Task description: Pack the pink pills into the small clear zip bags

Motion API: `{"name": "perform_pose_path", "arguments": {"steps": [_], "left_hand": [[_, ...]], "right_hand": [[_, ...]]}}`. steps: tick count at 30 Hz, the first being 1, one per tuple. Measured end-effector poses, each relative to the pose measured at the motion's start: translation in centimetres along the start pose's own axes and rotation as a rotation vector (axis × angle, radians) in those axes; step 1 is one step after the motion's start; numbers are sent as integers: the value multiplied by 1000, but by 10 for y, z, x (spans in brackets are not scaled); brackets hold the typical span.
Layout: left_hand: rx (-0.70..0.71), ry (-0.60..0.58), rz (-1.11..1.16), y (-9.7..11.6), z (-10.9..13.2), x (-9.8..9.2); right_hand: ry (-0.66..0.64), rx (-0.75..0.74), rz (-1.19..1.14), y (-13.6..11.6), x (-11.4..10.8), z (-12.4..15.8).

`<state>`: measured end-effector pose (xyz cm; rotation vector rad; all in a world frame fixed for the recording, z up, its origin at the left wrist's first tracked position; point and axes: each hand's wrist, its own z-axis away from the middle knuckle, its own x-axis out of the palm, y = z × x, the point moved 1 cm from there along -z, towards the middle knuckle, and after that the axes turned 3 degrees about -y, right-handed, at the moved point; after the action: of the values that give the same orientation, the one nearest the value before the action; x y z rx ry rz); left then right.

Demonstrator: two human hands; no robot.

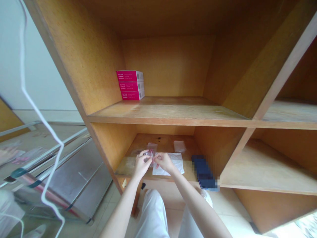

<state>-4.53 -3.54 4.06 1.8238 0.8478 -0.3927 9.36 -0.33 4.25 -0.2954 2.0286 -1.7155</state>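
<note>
Clear packet: small, pink-red contents (151, 151), held over the lower shelf (123, 169), left of its middle and nearer the front edge than the back. Probable hazard: contents spilling, caused by thin film slipping or parting between two fingertip grips; pieces could then roll over the front edge.
Clear bag: one zip-type bag (152, 145) just behind the packet; whether they touch cannot be told. Possible snag, caused by fingers working so close.
White sheet: flat (174, 163), beneath and right of the right hand, reaching near the front edge. Could be dragged off by a brushing wrist.
Second clear bag: lying toward the back edge (179, 146), right of middle; light, so easily shifted by a stray sleeve or draught.
Dark flat item: at the front right corner (205, 172), partly pixelated, its near end projecting past the front edge. Could tip if knocked by the right forearm.
Left hand: palm inward (143, 162), wrist bent toward the middle, fingers curled, thumb and fingertips nearly closed on the packet's left side.
Right hand: back upward (163, 161), forearm slanting in over the front edge, fingertips pinched together, apparently on the packet's right side.
</note>
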Motion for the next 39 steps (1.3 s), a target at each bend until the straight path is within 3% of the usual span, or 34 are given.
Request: {"name": "perform_pose_path", "arguments": {"steps": [9,17,26,34,39], "left_hand": [[-5,70,-72,14,1,0],[-16,124,41,1,0,1],[-38,141,124,-1,0,1],[-76,150,185,3,0,5],[-89,96,275,8,1,5]], "right_hand": [[196,-105,400,-8,4,3],[315,-36,522,-8,2,2],[132,-344,506,-6,0,-2],[97,-266,597,-1,-2,-6],[-57,-340,538,-15,-8,-6]]}}
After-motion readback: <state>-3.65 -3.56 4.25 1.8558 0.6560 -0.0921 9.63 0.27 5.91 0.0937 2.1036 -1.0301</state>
